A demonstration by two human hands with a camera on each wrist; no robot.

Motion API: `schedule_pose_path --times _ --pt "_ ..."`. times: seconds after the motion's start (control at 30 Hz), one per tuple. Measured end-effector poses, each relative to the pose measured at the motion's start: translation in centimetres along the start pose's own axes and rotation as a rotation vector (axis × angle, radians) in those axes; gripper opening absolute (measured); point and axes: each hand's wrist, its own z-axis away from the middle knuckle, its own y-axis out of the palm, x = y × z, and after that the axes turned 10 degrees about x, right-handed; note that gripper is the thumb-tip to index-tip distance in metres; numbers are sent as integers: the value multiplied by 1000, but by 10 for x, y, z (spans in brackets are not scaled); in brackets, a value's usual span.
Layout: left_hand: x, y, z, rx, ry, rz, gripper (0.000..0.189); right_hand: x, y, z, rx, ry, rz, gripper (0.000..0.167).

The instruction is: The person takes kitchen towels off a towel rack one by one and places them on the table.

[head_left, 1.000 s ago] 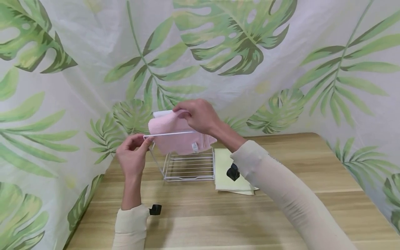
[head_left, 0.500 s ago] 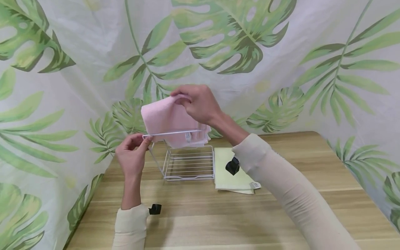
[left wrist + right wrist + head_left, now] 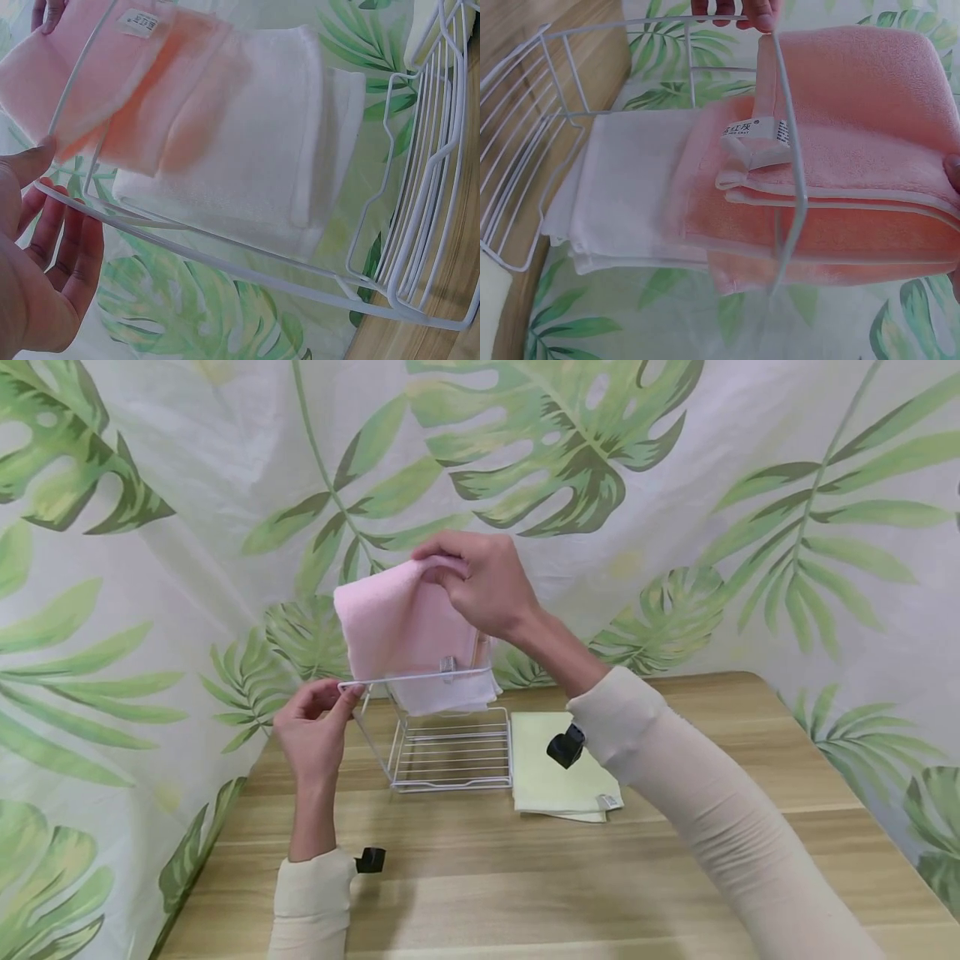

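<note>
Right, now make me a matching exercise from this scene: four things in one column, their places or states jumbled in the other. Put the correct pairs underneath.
Column one
1. Pink towel
2. Yellow towel
3. Wire rack
4. Tabletop

Column two
A. Gripped at an upper corner by the left hand
B. Wood-grained, underneath the rack
C. Held up by the right hand
D. Lying flat beside the rack

Pairs
1-C
2-D
3-A
4-B
</note>
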Motion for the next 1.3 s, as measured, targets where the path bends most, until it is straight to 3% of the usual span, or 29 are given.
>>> schedule_pose_path --times 0.53,0.87,1.3 --pt "2 -1 0 -7 -10 -22 28 0 -42 0 -83 48 -17 13" --pt "3 1 -1 -2 -13 -17 28 -13 -70 21 -188 131 4 12" --pt "3 0 -1 -4 -14 -24 28 -29 -99 54 -270 162 16 11"
